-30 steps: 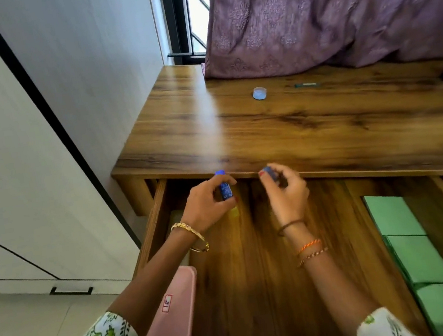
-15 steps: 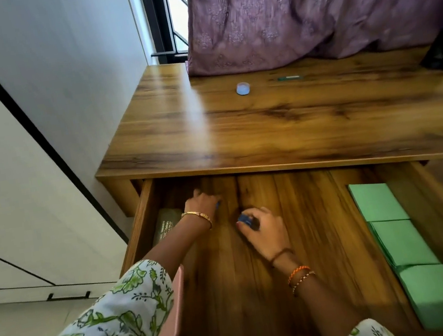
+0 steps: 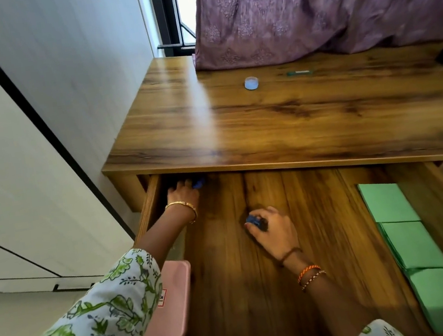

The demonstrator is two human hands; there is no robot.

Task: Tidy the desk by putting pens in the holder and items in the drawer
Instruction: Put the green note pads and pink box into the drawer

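Deep in the open drawer [image 3: 434,193], the left hand [image 3: 182,192] grips a small blue item [image 3: 198,183] at the back-left corner. Nearer the drawer's middle, the right hand [image 3: 274,231] curls around a second blue item [image 3: 252,220].

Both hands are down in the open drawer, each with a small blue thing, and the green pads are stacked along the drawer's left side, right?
Not quite. The head view shows the green pads along the right side of the drawer, not the left. The rest holds: the left hand and right hand are both in the open drawer, each with a small blue thing.
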